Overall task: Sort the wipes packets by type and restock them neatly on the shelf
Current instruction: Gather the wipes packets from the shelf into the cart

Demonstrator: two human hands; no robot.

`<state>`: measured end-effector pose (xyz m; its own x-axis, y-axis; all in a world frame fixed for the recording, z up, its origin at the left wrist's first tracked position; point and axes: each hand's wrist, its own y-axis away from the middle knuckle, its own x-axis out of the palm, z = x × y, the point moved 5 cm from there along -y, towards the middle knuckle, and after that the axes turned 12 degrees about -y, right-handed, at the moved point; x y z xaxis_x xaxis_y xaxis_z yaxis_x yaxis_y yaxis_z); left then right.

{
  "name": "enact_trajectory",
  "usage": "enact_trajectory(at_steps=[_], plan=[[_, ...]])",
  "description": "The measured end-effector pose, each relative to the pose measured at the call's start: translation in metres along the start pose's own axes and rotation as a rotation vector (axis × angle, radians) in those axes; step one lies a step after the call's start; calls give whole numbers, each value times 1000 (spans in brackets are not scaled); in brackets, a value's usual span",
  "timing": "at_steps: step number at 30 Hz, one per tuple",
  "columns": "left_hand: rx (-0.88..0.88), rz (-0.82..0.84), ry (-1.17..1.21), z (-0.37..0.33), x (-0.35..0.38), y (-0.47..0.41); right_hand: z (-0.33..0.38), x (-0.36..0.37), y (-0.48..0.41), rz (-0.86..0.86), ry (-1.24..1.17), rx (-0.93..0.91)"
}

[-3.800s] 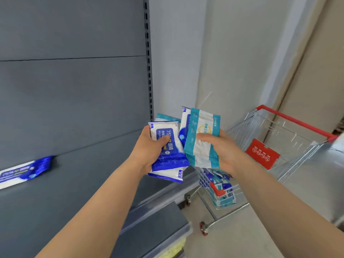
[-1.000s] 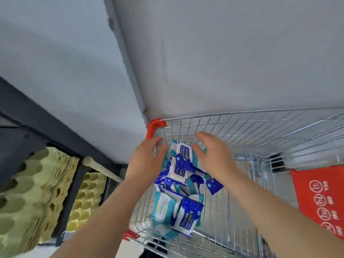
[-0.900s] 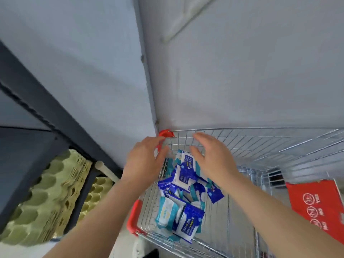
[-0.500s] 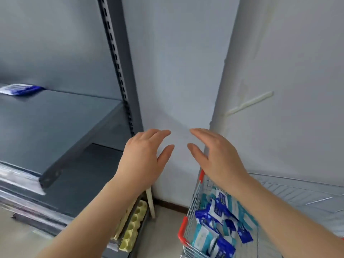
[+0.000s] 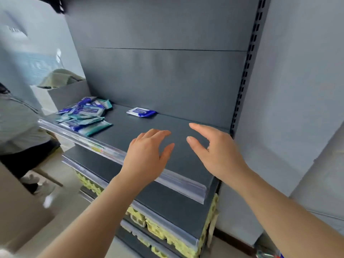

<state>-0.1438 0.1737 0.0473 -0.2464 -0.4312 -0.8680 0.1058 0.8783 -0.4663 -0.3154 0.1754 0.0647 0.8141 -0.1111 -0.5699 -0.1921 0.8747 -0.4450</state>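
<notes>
Close in front of you, your left hand (image 5: pixel 147 155) and your right hand (image 5: pixel 214 151) hang over the near part of the shelf (image 5: pixel 186 164). Both hands have nothing in them. The fingers are spread apart and loose, and the two hands do not touch each other.

A bit farther back, one blue wipes packet (image 5: pixel 141 112) lies flat and alone, close to the back wall of the shelf. Off to the left on the same shelf sits a messy pile of packets (image 5: pixel 83 116). Blue ones and teal ones are all mixed up there, some lying on top of others.

So I think the job has only just begun. One blue packet looks like the start of a row. The mixed pile is not yet split by type and lined up neatly.
</notes>
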Motion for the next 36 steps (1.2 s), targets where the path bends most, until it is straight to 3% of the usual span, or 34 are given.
enact_trajectory(at_steps=[6, 15, 25, 30, 36], plan=[[-111, 21, -48, 111, 5, -39, 16, 80, -78, 50, 6, -16], [-170, 58, -97, 240, 42, -137, -14, 189, -212, 107, 80, 29], [-211, 173, -148, 366, 93, -205, -72, 289, -313, 221, 239, 223], [-137, 282, -275, 435, 108, -240, -83, 327, -331, 280, 289, 409], [24, 508, -417, 485, 123, -267, -64, 356, -338, 185, 278, 397]])
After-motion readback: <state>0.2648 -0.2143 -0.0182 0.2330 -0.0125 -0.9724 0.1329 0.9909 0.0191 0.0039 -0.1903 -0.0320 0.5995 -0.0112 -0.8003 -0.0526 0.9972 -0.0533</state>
